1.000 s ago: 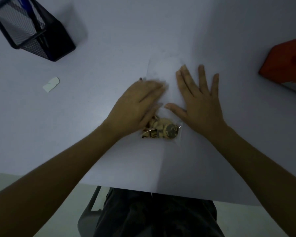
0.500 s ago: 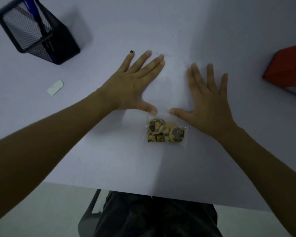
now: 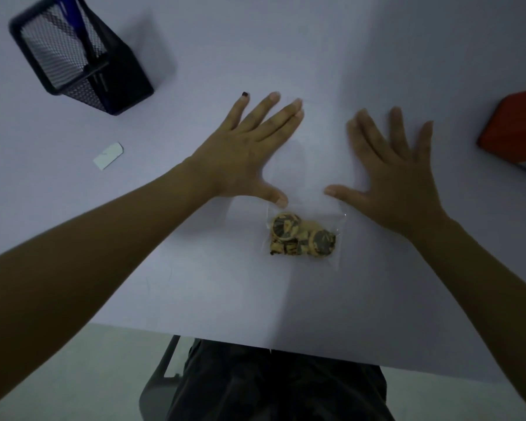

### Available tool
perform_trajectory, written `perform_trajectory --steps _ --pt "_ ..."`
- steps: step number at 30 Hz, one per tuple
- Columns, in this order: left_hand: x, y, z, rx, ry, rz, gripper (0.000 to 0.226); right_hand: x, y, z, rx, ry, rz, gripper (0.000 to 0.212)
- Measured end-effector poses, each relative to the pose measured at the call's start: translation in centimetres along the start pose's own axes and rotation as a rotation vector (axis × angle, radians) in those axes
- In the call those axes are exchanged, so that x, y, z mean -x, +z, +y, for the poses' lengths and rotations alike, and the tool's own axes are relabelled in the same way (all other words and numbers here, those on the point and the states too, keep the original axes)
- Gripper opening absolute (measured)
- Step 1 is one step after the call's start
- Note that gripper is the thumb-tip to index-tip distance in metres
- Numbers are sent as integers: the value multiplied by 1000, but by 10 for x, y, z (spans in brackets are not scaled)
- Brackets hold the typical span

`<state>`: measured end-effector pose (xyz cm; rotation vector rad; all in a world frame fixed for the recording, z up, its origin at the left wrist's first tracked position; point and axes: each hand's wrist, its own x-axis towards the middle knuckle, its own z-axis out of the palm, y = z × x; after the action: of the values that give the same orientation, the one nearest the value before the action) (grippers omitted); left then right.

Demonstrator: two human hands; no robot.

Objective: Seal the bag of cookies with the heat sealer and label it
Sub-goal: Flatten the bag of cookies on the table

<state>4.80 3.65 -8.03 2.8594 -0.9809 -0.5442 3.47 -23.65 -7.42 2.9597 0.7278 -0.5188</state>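
Bag of cookies (image 3: 304,235) flat on white table (image 3: 195,284), near front edge, between both hands. Largest first: table plain, smooth, likely slick under film. Orange-red block (image 3: 516,129) at right edge, cropped, probably the heat sealer, can't confirm. Black mesh pen holder (image 3: 82,56) far left, well apart from bag. Left hand (image 3: 243,150) and right hand (image 3: 398,174) both splayed wide, palms down, gripping nothing; thumbs just at or touching clear upper film, contact hard to confirm. Bag itself: clear thin plastic, soft, almost invisible above the cookies, long empty neck running away toward fingertips. Light overall, weight lumped at near end where cookies (image 3: 301,237) bunch. Probably slippery and floppy, no stiffness to push against; cookies brittle, so no squeezing the lump. Best hold judged as pinch on empty film at both top corners, keeping mouth flat and taut for the seal bar, contents hanging low and clear of the seam. Small white label (image 3: 108,155) lying at left, near pen holder, loose, apparently unapplied. Wrinkles in neck likely the main seal risk.
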Motion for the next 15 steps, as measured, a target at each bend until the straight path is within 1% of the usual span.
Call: perform_trajectory --steps 1,4,6,8,9,12,15 --pt "0 0 0 -1 -1 -1 128 2 -1 -1 -25 20 21 92" --pt "0 0 -2 -9 -5 -3 128 2 -4 -24 -140 66 129 67" --pt "1 0 -2 -8 -3 -6 128 -1 -1 -47 -128 -23 137 58" --pt "2 -1 -3 -7 3 -4 127 -1 6 -54 -79 -139 106 54" --pt "2 -2 -2 -7 7 -5 127 0 8 -49 -55 -159 90 53" --pt "0 -1 0 1 11 -5 127 8 13 -21 -34 -99 97 51" --pt "-1 -3 1 11 8 -12 126 16 13 -17 -98 -5 116 52"
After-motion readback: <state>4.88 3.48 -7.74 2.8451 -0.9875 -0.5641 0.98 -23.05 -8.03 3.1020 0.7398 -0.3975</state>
